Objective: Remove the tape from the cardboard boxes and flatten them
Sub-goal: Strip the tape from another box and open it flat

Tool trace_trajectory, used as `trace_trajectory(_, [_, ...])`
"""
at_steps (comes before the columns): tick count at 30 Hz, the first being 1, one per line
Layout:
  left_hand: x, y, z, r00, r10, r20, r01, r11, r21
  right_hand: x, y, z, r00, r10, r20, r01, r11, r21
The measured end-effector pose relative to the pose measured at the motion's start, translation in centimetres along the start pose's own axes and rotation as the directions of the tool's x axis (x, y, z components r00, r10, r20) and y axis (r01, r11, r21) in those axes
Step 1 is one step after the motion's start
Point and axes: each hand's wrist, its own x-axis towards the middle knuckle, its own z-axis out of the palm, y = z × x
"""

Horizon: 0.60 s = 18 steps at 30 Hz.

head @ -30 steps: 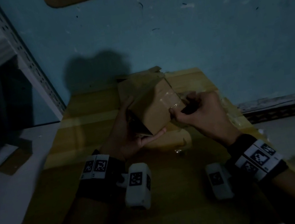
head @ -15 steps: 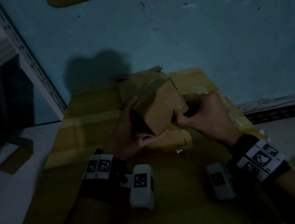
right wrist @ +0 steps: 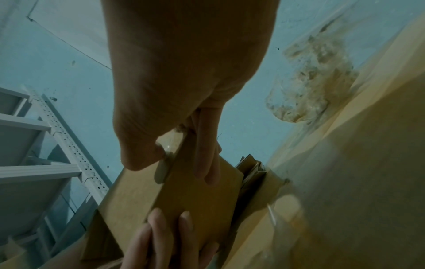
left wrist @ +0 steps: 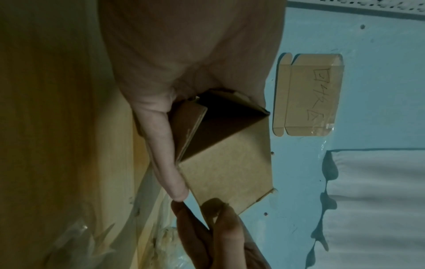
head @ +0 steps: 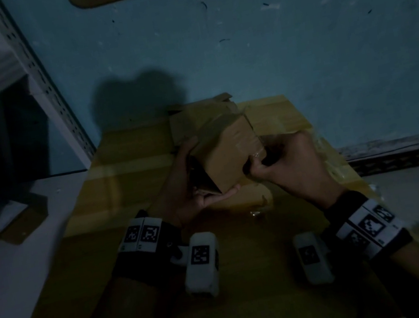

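Observation:
A small brown cardboard box is held up over the yellow table. My left hand grips it from the left, thumb under the near corner and fingers behind. One end is open and dark inside. Clear tape runs across the box's face to its right edge. There my right hand pinches the tape between thumb and fingers. In the right wrist view the left fingers press on the box.
Flattened cardboard is stacked at the table's back against the blue wall. Crumpled wads of removed tape lie along the table's right edge. A white slotted metal rack stands left. A cardboard sign is taped to the wall.
The box has turned slightly in my left hand. My right thumb has slid down along the box's right edge, and the fingers have curled tighter there.

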Motion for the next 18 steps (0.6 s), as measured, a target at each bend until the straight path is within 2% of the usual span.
trace_trajectory(6, [0.21,0.30,-0.54,1.000,0.004,0.001,-0.004,1.000,0.009,-0.14,-0.30,-0.28,0.991,0.112,0.075,-0.118,0.990,0.076])
trace_trajectory(8, [0.12,0.40,-0.51,1.000,0.002,0.007,-0.002,1.000,0.018,-0.07,-0.14,-0.19,0.988,0.140,0.065,-0.146,0.984,0.101])
trace_trajectory(10, [0.09,0.54,-0.49,1.000,-0.004,0.004,0.004,1.000,0.028,0.03,0.14,-0.10,0.982,0.186,0.040,-0.191,0.961,0.198])
trace_trajectory(14, [0.31,0.59,-0.58,1.000,0.016,0.010,-0.017,0.995,0.099,0.01,0.16,-0.03,0.982,0.181,-0.050,-0.162,0.951,0.263])
trace_trajectory(18, [0.31,0.71,-0.54,0.999,0.048,0.003,-0.048,0.983,0.178,-0.07,-0.12,-0.27,0.991,0.134,-0.027,-0.117,0.936,0.331])
